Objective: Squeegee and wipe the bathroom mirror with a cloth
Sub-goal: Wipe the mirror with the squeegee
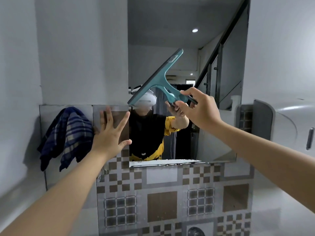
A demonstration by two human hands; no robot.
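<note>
The right hand [199, 106] gripped the handle of a teal squeegee [158, 79], fingers closed around it. The blade ran on a slant from about seven o'clock up to one o'clock across the mirror [170, 40], at the middle of the glass; whether the blade touched the glass could not be told. The left hand [109, 133] was open, fingers spread, palm against the tiled wall [162, 193] just beside the mirror's lower left edge. A blue checked cloth [68, 135] hung on the wall at nine o'clock from that hand, just beside its fingers. A white strip lay along the mirror's bottom edge.
</note>
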